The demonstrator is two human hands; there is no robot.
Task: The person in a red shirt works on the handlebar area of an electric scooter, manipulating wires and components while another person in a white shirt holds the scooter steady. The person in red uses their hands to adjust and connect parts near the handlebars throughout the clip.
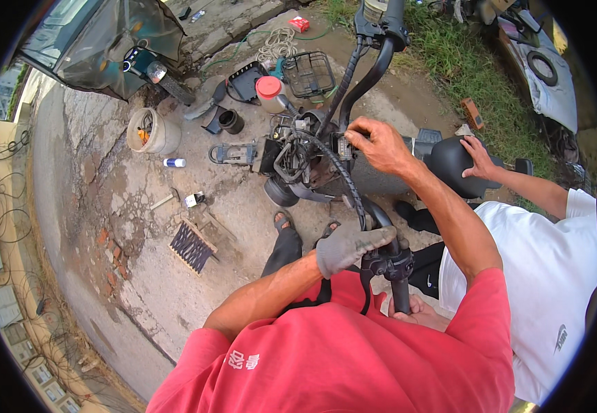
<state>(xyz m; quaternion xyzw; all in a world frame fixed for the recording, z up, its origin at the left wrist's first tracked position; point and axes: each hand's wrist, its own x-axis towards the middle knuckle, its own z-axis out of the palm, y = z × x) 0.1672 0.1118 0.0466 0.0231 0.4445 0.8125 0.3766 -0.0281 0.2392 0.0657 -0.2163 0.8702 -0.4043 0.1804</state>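
My left hand (348, 249), in a grey work glove, grips the black handlebar (381, 224) beside its switch housing (389, 260). My bare right hand (380, 146) is closed at the steering column of a partly dismantled scooter (291, 158), finger and thumb on a small part among cables and frame; what they hold is too small to make out. A cable bundle (336, 165) wrapped in spiral sleeving runs beside it. At the right, a co-worker in a white shirt (532, 275) has one hand (481, 160) on the black seat (450, 165) and the other (419, 313) at the handlebar end.
Around the scooter lie a bucket (153, 131), red-lidded container (271, 93), wire basket (312, 72), rope (276, 45), slatted rack (193, 244), bottle (173, 162) and bricks (114, 258). A covered vehicle (106, 48) stands top left; grass (429, 69) borders the right.
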